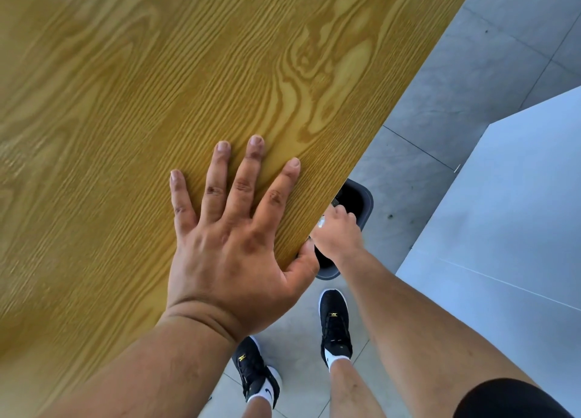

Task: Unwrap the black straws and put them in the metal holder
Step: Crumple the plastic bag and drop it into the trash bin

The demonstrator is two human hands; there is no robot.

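My left hand [232,244] lies flat on the yellow wood-grain table [157,71], fingers spread, thumb hooked over the table's right edge. My right hand [338,235] is below that edge, over the mouth of a dark grey bin [364,203] on the floor. Its fingers are curled shut, and a small pale scrap of wrapper [321,221] sticks out beside them. No black straws and no metal holder are in view.
The bin stands partly under the table edge on a grey tiled floor [440,103]. A white flat surface [503,213] fills the right side. My feet in black shoes [334,323] stand just in front of the bin.
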